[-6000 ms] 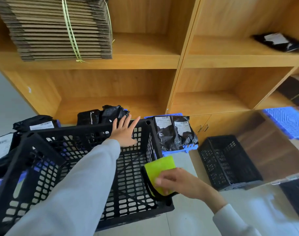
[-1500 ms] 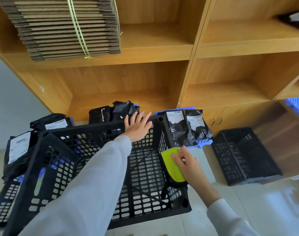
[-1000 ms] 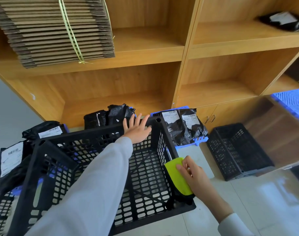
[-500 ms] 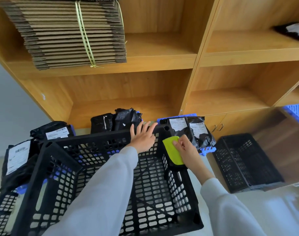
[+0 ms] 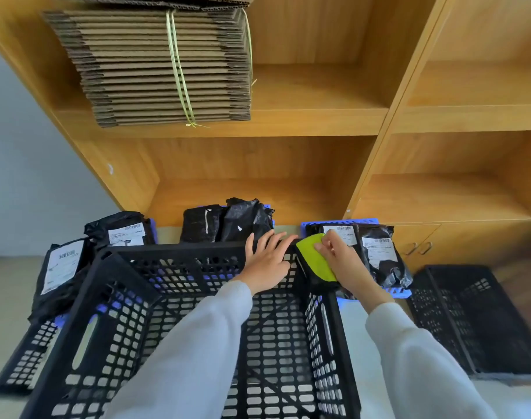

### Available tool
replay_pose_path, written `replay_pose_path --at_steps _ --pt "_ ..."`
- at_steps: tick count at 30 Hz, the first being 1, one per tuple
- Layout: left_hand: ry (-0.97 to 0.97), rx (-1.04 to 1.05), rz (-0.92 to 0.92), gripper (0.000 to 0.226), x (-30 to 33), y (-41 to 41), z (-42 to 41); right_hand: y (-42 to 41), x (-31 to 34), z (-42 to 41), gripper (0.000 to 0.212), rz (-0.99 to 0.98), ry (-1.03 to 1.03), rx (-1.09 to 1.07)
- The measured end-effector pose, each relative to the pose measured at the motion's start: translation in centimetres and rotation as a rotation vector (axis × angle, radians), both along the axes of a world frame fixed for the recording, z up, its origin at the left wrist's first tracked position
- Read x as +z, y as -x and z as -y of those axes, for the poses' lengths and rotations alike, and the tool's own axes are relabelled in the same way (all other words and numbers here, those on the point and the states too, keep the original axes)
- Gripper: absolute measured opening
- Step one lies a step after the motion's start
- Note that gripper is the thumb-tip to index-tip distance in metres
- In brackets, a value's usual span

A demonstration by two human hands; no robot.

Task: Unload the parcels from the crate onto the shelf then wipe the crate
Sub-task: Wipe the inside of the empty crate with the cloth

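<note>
Nearest the camera, two pale grey sleeves [image 5: 197,352] reach forward over a black lattice crate [image 5: 155,313], which holds no parcels. At the crate's far wall the left hand [image 5: 267,261] lies flat with fingers spread and straight, pressing on the inner face near the rim. Just to its right, the right hand [image 5: 345,264] pinches a yellow-green cloth [image 5: 314,258] with a dark backing against the crate's far right corner. Right of the crate a second black crate [image 5: 469,316] sits on the floor; a flat black lattice panel [image 5: 25,361] lies at the left. Beyond the rim, black parcels with white labels rest on blue pallets [image 5: 339,222]: two at the left [image 5: 64,267], two in the middle [image 5: 228,222], two at the right [image 5: 379,252]. Farther back stands a wooden shelf unit [image 5: 379,122], its upper left bay holding a strapped bundle of flattened cardboard [image 5: 167,68].
</note>
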State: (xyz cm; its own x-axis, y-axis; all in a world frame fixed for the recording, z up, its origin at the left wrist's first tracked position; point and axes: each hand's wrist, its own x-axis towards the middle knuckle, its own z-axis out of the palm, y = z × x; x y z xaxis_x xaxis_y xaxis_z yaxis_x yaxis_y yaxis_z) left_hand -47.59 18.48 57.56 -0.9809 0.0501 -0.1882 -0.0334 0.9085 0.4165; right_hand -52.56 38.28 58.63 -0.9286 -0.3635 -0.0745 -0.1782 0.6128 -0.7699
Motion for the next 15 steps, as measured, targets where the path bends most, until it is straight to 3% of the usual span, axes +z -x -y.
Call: replay_pose_path --at_steps 5,8,11,15 --pt "-0.002 0.01 -0.009 0.069 -0.1 -0.1 0.0 2.2 1.1 -0.6 0.031 -0.066 -0.197 0.183" --pt "-0.006 -0.018 -0.062 0.067 0.1 -0.6 0.3 1.7 1.5 -0.2 0.029 -0.022 -0.147 0.038" --pt "-0.048 -0.025 -0.13 0.061 1.2 -1.4 1.8 -0.1 1.3 1.0 0.041 0.05 -0.104 -0.132" --pt "-0.035 0.006 -0.145 0.057 1.9 -3.0 6.1 -2.5 -0.1 2.2 0.04 0.087 -0.122 -0.196"
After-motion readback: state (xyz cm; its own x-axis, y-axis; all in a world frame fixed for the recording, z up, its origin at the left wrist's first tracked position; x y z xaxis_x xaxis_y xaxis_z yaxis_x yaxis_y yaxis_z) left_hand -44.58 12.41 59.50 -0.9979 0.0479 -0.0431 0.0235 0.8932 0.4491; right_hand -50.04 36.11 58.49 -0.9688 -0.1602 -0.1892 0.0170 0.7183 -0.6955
